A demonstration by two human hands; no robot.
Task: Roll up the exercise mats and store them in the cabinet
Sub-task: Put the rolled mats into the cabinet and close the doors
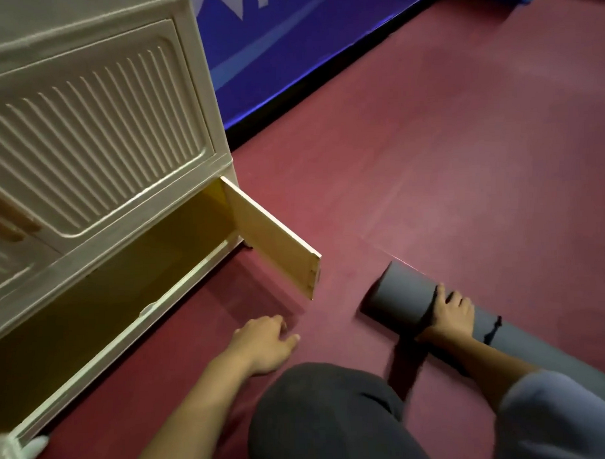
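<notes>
1. Holding the rolled grey mat (pixel 399 294) on the floor (pixel 463 155), our right hand (pixel 451 310) curls its fingers over it so it stays rolled.
2. Our left hand (pixel 264 344) rests loose and empty near the open cabinet (pixel 85 134), ready to help.

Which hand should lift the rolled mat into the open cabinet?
The right hand, probably. Its fingers already wrap over the gray rolled mat on the floor. The left hand rests on the floor nearer the cabinet, holding nothing; it could help steady the roll.
</notes>
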